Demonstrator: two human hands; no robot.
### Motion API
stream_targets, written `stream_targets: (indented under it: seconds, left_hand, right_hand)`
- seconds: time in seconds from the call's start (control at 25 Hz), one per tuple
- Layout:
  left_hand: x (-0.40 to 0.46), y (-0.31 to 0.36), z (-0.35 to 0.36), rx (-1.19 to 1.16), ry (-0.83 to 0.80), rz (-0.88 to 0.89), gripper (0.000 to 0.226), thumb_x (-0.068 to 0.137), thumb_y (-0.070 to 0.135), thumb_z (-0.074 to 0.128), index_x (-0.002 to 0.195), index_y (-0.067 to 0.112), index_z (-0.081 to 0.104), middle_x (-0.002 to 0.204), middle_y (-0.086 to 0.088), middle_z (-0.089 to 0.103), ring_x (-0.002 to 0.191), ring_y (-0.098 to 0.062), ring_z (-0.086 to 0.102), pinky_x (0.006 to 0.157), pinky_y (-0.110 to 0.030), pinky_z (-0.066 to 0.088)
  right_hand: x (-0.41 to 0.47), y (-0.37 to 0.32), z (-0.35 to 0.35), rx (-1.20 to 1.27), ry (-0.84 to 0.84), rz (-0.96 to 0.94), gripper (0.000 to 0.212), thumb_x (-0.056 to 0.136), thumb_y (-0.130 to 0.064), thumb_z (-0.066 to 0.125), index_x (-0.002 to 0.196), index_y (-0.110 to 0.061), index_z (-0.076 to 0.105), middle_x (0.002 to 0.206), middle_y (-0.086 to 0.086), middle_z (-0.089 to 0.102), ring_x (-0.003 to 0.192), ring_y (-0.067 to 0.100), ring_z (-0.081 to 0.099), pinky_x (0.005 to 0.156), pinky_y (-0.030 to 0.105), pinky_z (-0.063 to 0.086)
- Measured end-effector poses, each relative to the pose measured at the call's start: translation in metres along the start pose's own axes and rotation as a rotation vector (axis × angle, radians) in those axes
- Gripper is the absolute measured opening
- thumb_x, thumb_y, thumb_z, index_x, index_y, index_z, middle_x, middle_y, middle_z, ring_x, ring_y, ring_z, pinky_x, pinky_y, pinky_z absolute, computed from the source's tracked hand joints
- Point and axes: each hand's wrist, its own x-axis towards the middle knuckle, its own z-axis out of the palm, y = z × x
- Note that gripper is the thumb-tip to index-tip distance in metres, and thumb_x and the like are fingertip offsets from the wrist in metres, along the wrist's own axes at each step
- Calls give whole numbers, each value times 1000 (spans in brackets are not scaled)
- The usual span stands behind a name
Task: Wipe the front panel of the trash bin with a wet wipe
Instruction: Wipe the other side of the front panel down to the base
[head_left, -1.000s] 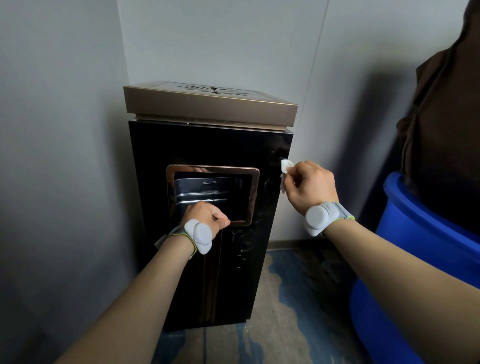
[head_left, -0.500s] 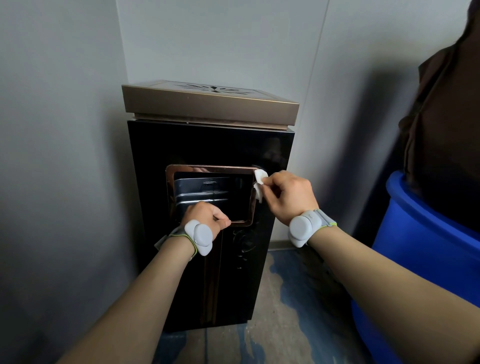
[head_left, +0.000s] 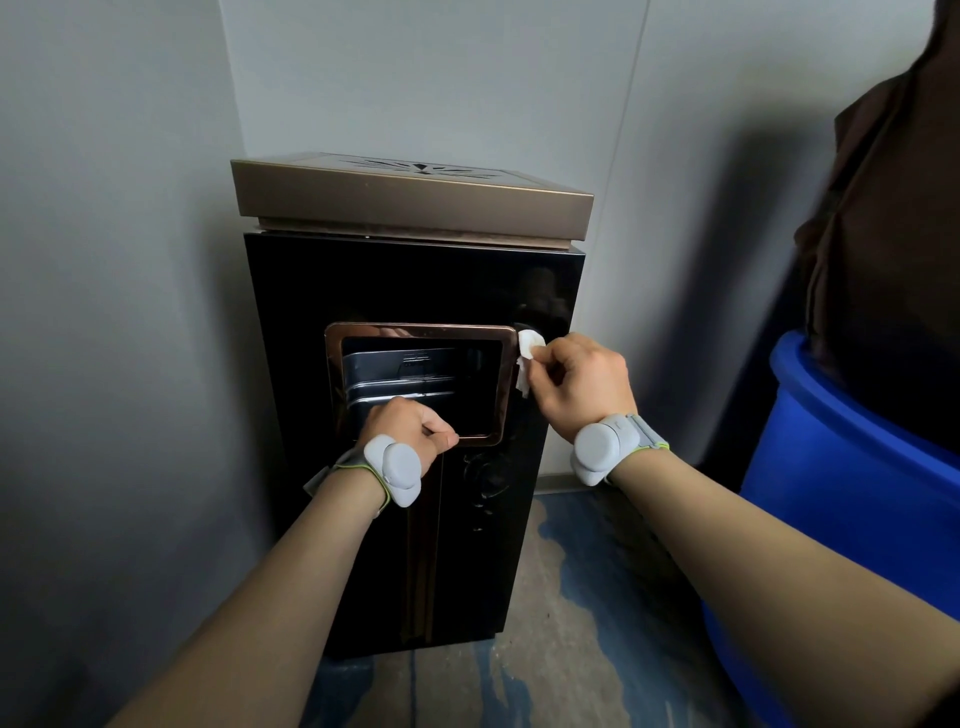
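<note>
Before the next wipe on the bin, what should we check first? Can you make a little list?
1. Wet wipe held firmly: ok, the right hand pinches it.
2. Wipe touching the black front panel: ok, it is pressed just right of the copper frame.
3. Bin steadied: ok, the left hand grips the frame's lower edge.
4. Wipe still wet: cannot tell.
5. Panel already clean: cannot tell, the gloss hides smears.
6. Room to sweep right: ok, the blue barrel stands apart from the bin.
</note>
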Motion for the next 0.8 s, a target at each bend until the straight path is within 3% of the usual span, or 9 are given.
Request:
stream_targets:
  seconds: [0.56,0.8]
  left_hand:
    - [-4,3,-1,-20,8,10,6,83,26,76,78,26,79,79,15,74,81,-6,68,83,-27,56]
    - [-4,5,-2,4,9,7,6,83,28,76,78,27,80,79,13,74,82,-7,69,84,-29,56]
  right_hand:
    - [-5,15,-11,-23,24,109,12,87,-17,70,76,-11,67,74,1,61,68,29,58,63,28,38]
    - [-4,18,-14,-39,9,137,14,87,-20,67,76,-12,65,77,4,63,72,31,59,65,32,44]
